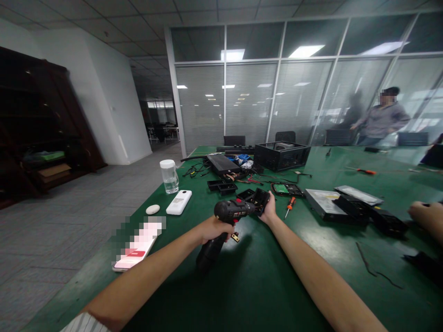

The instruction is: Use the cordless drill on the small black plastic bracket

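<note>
My left hand [216,229] is wrapped around the grip of a black cordless drill [229,210] with red accents, which points to the right. Its chuck end reaches a small black open box-like part [260,200]; whether the bit touches a screw cannot be made out. My right hand [270,211] grips that part from its right side, tilted above the table. A small brass-coloured piece [235,237] shows just below the left fingers. Beyond the part lie similar black trays [226,188]. An orange-handled screwdriver [290,206] rests to the right of my right hand.
On the green table [242,286] stand a clear bottle [169,177], a white power bank [179,203] and a phone [138,246]. Cables, a black computer case [282,156] and metal drives [327,203] lie farther off. Another person's hand [427,216] is at right; a person [380,117] stands behind.
</note>
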`<state>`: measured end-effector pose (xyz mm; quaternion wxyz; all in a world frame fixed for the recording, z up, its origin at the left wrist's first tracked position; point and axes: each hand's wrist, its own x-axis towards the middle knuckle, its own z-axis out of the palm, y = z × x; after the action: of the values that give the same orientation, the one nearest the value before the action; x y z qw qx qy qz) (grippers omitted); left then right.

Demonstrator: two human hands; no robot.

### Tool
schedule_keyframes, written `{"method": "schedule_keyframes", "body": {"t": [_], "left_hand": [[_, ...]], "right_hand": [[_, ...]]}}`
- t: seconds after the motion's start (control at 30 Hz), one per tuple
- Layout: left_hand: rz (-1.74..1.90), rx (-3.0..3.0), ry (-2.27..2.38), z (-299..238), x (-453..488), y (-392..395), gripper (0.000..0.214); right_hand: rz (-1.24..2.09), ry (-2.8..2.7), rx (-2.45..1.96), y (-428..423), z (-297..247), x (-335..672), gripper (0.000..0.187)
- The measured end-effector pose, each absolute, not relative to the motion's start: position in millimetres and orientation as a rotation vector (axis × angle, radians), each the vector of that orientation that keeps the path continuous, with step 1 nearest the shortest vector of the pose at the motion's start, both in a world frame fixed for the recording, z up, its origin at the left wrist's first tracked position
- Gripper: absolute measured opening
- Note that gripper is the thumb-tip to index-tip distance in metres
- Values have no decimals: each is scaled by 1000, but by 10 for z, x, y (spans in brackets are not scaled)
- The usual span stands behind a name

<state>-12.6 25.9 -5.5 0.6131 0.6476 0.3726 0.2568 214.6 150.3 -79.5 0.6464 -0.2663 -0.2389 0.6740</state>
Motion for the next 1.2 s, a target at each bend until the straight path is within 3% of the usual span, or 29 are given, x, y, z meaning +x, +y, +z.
{"method": "schedule_keyframes", "body": {"t": [1.2], "left_hand": [[596,1493,857,-42,-125,248,10]], "right_hand": [[1539,-526,-591,1517,-815,2158,49]]}}
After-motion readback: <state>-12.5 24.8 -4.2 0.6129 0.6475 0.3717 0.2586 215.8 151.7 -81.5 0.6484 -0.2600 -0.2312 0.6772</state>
